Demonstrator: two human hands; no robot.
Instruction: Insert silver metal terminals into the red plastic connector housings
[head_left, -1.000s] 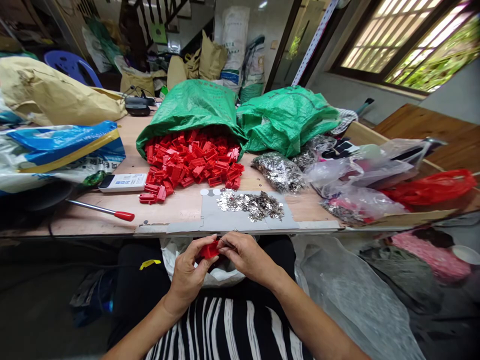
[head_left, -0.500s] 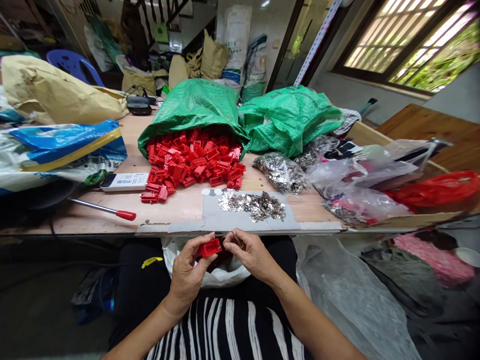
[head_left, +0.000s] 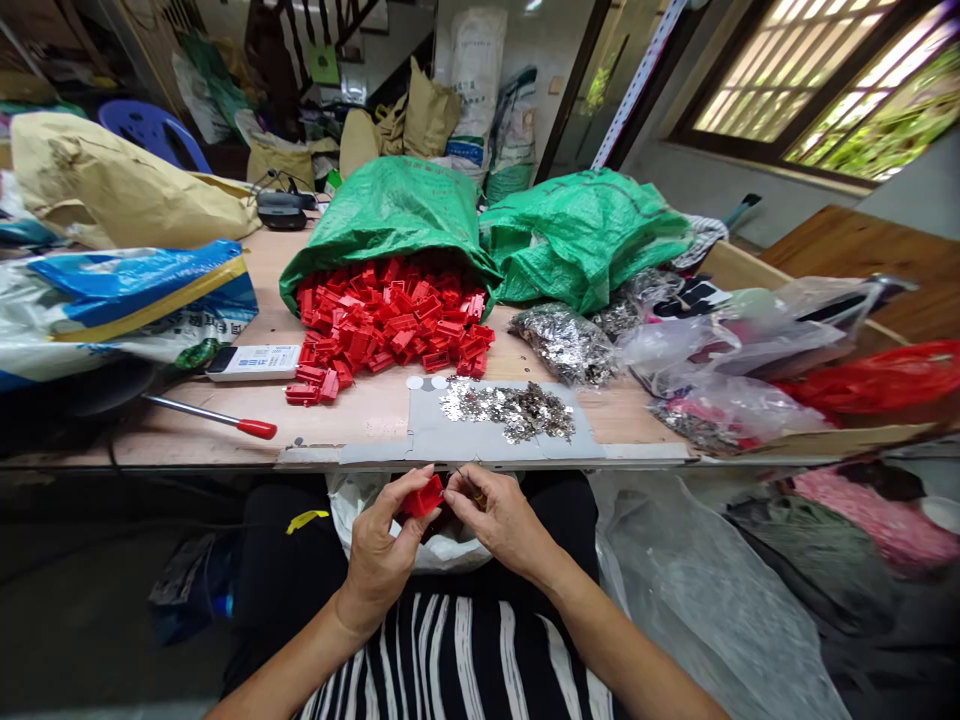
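Between thumb and fingers, my left hand [head_left: 386,535] grips a small red plastic box-like part [head_left: 424,497], held above the lap. My right hand [head_left: 495,515] is pinched closed at the part's right end; a small item in its fingers is too hidden to name. Under both hands an open white bag [head_left: 352,500] rests on the lap, its inside dark. On the table just ahead lies a pile of small shiny metal pieces [head_left: 536,412] on a grey sheet [head_left: 431,440]. Behind them, many similar red parts [head_left: 390,320] spill from a green woven sack [head_left: 397,200].
A second green sack [head_left: 585,235] and a clear bag of metal pieces [head_left: 566,345] sit to the right, beside plastic bags [head_left: 720,350]. At left are a white box [head_left: 255,362], a red-tipped metal lever [head_left: 255,428] and a blue-white sack [head_left: 135,300]. The table edge [head_left: 480,463] runs before me.
My right hand has moved left, its fingertips now against the red part. The red part is tilted more in my left hand. The whole view has shifted slightly.
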